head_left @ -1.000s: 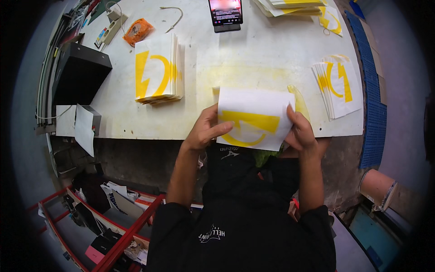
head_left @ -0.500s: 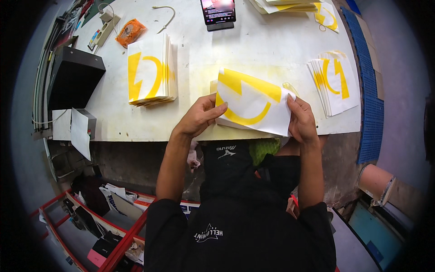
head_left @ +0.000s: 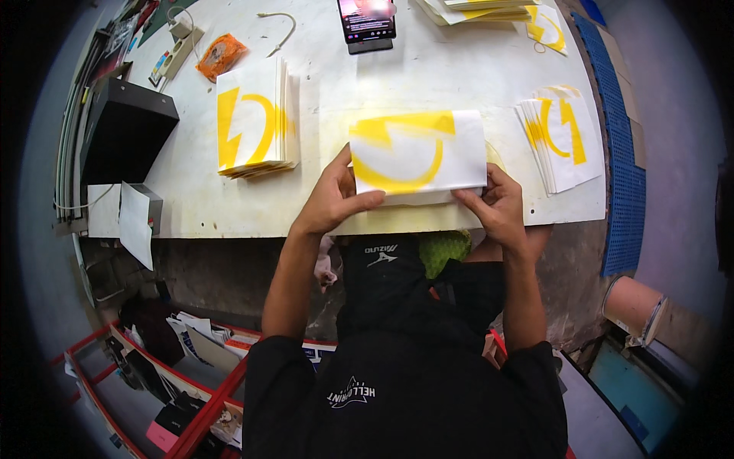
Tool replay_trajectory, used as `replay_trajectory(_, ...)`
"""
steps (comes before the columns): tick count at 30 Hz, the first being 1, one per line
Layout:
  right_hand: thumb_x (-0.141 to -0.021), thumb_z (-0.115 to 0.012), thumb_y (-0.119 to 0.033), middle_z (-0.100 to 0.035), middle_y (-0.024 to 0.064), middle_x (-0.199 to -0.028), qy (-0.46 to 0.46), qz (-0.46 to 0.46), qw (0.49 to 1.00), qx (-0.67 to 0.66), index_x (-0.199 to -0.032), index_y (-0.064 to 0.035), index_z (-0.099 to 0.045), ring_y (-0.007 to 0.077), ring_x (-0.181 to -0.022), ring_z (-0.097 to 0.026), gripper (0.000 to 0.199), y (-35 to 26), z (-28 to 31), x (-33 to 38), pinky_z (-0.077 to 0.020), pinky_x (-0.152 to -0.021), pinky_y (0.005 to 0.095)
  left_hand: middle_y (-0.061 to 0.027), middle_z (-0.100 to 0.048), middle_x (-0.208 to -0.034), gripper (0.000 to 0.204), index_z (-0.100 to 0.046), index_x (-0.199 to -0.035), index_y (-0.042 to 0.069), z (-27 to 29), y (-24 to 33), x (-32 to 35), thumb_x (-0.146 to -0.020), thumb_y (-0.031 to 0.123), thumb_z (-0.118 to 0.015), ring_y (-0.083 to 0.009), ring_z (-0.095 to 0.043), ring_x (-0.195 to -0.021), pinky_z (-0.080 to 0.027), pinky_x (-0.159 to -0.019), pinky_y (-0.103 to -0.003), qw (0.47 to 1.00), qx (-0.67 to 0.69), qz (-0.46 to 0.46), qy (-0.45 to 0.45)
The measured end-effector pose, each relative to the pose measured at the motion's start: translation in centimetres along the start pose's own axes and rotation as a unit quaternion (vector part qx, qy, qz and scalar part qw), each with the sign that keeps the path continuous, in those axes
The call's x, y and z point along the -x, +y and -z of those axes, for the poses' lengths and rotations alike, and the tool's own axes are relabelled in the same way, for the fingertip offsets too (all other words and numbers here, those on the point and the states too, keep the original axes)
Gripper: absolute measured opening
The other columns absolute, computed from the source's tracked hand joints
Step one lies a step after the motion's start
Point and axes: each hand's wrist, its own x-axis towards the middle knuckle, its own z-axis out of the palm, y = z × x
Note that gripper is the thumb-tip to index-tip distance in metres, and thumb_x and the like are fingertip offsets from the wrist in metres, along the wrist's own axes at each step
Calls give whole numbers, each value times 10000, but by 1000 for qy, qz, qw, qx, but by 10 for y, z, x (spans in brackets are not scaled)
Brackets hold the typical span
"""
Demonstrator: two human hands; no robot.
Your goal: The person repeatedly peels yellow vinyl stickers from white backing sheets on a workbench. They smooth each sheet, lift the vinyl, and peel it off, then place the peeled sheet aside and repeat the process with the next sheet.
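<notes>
A folded white paper with a yellow curved and jagged print lies level above the near part of the table, held between both hands. My left hand grips its left edge, thumb along the near side and fingers mostly hidden behind. At the near right corner my right hand pinches it, with the thumb in front. A paler strip of paper shows under the near edge. To the left stands a thick stack of matching folded papers; a smaller fanned pile is on the right.
On the white table are a phone on a stand, an orange packet, a cable and a power strip. More printed papers lie at the far edge. A black box stands left; a blue perforated strip borders the right.
The folded paper has turned from a slant to nearly straight and shifted left. My right hand has moved from its upper right edge down to the near corner.
</notes>
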Motion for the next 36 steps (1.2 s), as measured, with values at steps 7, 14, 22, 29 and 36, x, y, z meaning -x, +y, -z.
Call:
replay_trajectory(7,-949,-755,-21,-768,154,-1033,76,-71,994,-41,-1220,89,-615,125,-858,-728,324,4,-12,-20,-588,-707,243,-162,-734,-1154,755,-334,-1537,-7,0,-20,-5,-915,-39,-761,-153,-714,-982,-563,-826,-258,981,-133,10,142)
replay_trajectory(14,-932,-792,-102,-773,119,-916,81,-111,990,26,-1183,72,-625,96,-733,-698,349,0,-12,-25,-518,-554,226,-151,-722,-1215,694,-478,-1493,29,-15,-32,4,-880,26,-803,-244,-676,-1151,-534,-941,-381,730,-511,-346,294)
replay_trajectory(22,-887,-819,-96,-737,152,-964,142,1,965,220,-1196,64,-626,183,-771,-713,398,-6,-25,-7,-548,-612,297,-113,-736,-1222,341,-735,-1219,42,-42,-52,16,-882,88,-714,-299,-677,-1185,-498,-1065,-472,713,-635,-279,103)
replay_trajectory(29,-855,-783,-68,-700,156,-1154,75,266,838,471,-1170,11,-706,327,-1119,-664,334,2,-55,33,-507,-1001,442,-103,-728,-1270,408,-729,-1245,61,-48,-52,22,-840,10,-738,-304,-682,-1215,-521,-1061,-482,724,-629,-264,102)
replay_trajectory(36,-890,-758,-134,-693,123,-1230,12,267,814,516,-1185,-38,-734,284,-1238,-623,312,27,-44,43,-364,-1160,528,-133,-531,-1561,611,-603,-1464,111,-33,-57,69,-916,343,-741,-352,-441,-1486,-321,-1216,-571,703,-693,-151,61)
